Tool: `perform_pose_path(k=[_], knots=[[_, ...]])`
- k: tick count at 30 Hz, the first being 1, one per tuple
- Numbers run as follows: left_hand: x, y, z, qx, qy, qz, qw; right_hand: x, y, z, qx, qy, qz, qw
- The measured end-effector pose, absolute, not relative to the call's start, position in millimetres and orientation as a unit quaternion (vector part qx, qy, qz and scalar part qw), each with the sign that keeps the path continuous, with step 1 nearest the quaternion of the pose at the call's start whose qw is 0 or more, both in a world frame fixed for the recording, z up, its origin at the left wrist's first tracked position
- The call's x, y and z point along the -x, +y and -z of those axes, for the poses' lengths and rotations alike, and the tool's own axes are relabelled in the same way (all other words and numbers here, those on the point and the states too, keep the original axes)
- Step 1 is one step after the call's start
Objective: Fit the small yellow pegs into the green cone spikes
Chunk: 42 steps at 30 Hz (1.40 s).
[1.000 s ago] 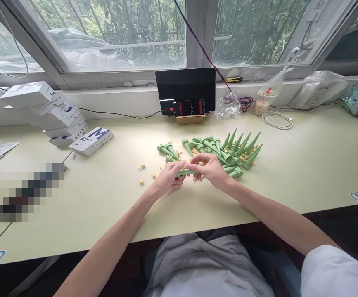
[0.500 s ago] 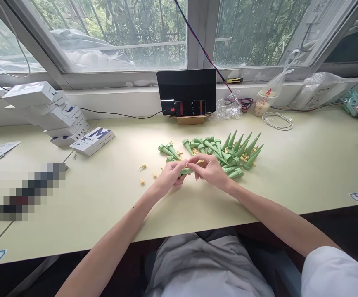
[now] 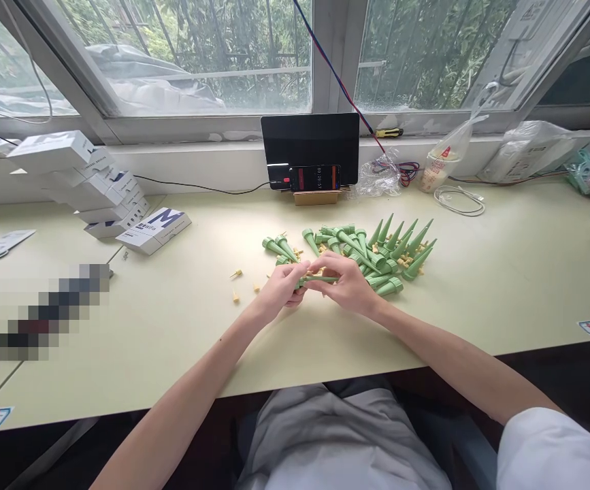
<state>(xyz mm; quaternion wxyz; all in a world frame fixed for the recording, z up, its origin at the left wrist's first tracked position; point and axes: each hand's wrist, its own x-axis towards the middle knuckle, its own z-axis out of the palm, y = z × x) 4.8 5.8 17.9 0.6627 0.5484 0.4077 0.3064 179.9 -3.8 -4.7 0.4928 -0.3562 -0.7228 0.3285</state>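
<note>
Since the earlier frame, our right thumb had moved from the far side of the green spike to its near side, while our left hand stayed almost where it was. We had the left hand closed on the spike's wide end, with the thin part pointing right, across our right hand. Its fingers were bent close about the spike, but we could not tell whether they gripped it. We held it above the near edge of the pile of spikes on the counter. At the pile's right end, several pointed upright among small yellow pegs; a few loose pegs lay left of our hands. Beyond the pile, we saw a phone propped before a black screen, and white boxes stacked far left.
</note>
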Motion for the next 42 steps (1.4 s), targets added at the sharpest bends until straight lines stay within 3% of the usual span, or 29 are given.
perform_pose_path(k=[24, 42], knots=[[-3.6, 6.8, -15.4, -0.581, 0.398, -0.288, 0.649, -180.7, -3.4, 11.0, 0.328, -0.77, -0.202, 0.508], [-4.3, 4.6, -18.9, -0.587, 0.409, -0.276, 0.642, -178.3, -6.8, 7.6, 0.363, -0.698, -0.336, 0.517]])
